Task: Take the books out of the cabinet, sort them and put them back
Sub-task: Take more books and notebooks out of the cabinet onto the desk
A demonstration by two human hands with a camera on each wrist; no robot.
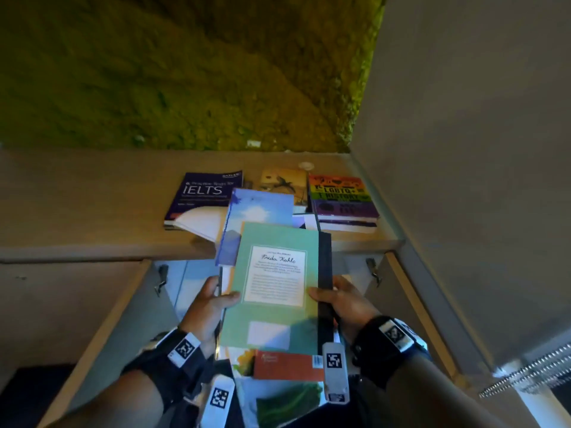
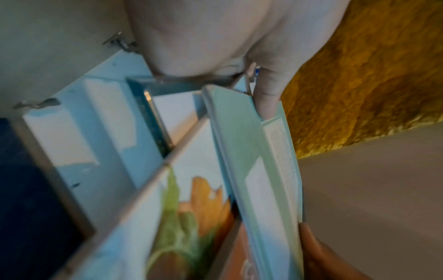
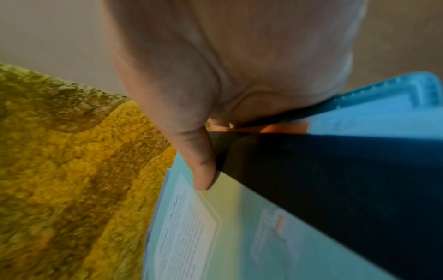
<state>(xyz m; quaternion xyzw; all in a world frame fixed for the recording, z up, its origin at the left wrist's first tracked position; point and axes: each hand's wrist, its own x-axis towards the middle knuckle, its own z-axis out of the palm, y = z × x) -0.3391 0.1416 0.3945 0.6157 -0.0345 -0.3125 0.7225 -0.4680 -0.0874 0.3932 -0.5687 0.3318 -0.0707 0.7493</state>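
Observation:
I hold a stack of books in front of the open cabinet, with a green Frida Kahlo book [image 1: 275, 288] on top, back cover up. My left hand [image 1: 210, 304] grips the stack's left edge, thumb on the green cover [image 2: 254, 151]. My right hand [image 1: 340, 299] grips the right edge, where a black book [image 1: 325, 273] sits under the green one [image 3: 215, 236]; its thumb lies on the cover. An orange book [image 1: 287, 364] and a white one with a flower [image 2: 203, 204] stick out below. A blue book [image 1: 256, 211] shows beyond the stack.
On the cabinet top [image 1: 92, 205] lie an IELTS book [image 1: 204, 196], a yellowish book [image 1: 284, 183] and a rainbow LGBTQ+ History book [image 1: 340, 196] on a small pile. A green mossy wall [image 1: 185, 72] stands behind, a grey wall [image 1: 479, 149] at the right. Both cabinet doors [image 1: 102, 319] hang open.

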